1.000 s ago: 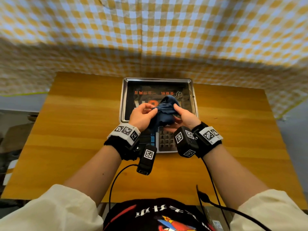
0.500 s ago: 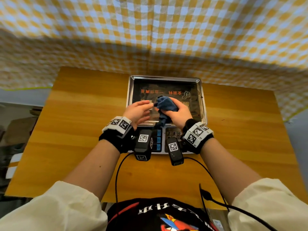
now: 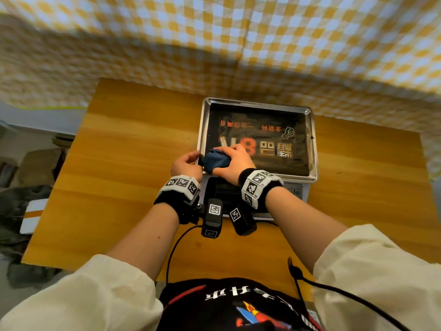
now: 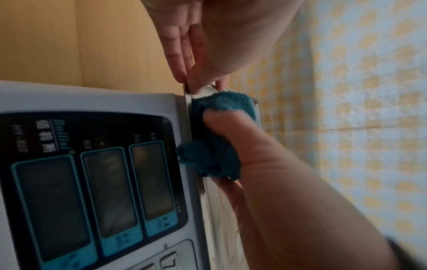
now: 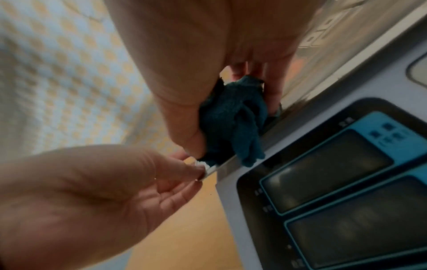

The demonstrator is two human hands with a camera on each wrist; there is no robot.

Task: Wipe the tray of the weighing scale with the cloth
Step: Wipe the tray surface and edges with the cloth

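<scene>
The weighing scale's steel tray [image 3: 313, 149] has a dark printed sheet lying in it. My right hand [image 3: 232, 161] grips a bunched dark blue cloth [image 3: 216, 160] and holds it down in the tray's near-left corner. The left wrist view shows the cloth [image 4: 221, 109] bulging out past the right thumb. My left hand [image 3: 191, 161] pinches the tray's rim [image 4: 187, 93] at that corner, thumb on top and fingers on the outside. In the right wrist view the cloth [image 5: 233, 124] hangs over the near rim, and the left hand [image 5: 184, 175] touches the corner beside it.
The grey scale body [image 3: 281, 213] with its dark display [image 4: 92, 182] and keypad faces me, under my wrists. It stands on a wooden table [image 3: 124, 177]. A yellow-and-white checked curtain [image 3: 214, 44] hangs behind. Camera cables [image 3: 334, 290] trail near the table's front edge.
Both hands moved left to the tray's near-left corner. The left hand let go of the cloth and took the rim. The right hand bunched the cloth and lowered it onto the tray.
</scene>
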